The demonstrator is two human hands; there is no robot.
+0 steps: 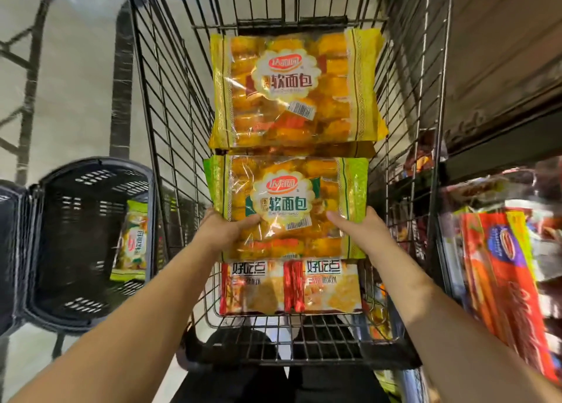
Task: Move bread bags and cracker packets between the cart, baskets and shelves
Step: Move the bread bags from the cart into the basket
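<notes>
Both bare forearms are reaching forward and down into the wire cart (170, 104), and the two hands are closing on one bread bag (286, 208) from either side. Her or his left hand (225, 230) is gripping the bag's left edge, thumb lying across the clear front, while the right hand (362, 229) is clamping the right edge, thumb pointing inward over the plastic. That bag is showing green side bands, golden rolls through the clear window, a red logo on a scalloped white badge, the large characters 软面包 and a barcode sticker just below them; the small print is too blurred to read. It is being held level just above the cart's contents, its near edge overlapping two cracker packets (292, 287) lying side by side on the cart floor, each red and white and printed 好吃点. Farther along the cart a second bread bag (296, 89) with yellow side bands and the same 软面包 lettering is lying on top of another like it, whose edge is just peeking out beneath. Left of the cart a dark plastic basket (54, 250) is standing open, holding a third bread bag (133, 238) leaning on edge against its right wall. To the right, shelves (501, 147) are carrying red packets (504, 268), too blurred to read.
</notes>
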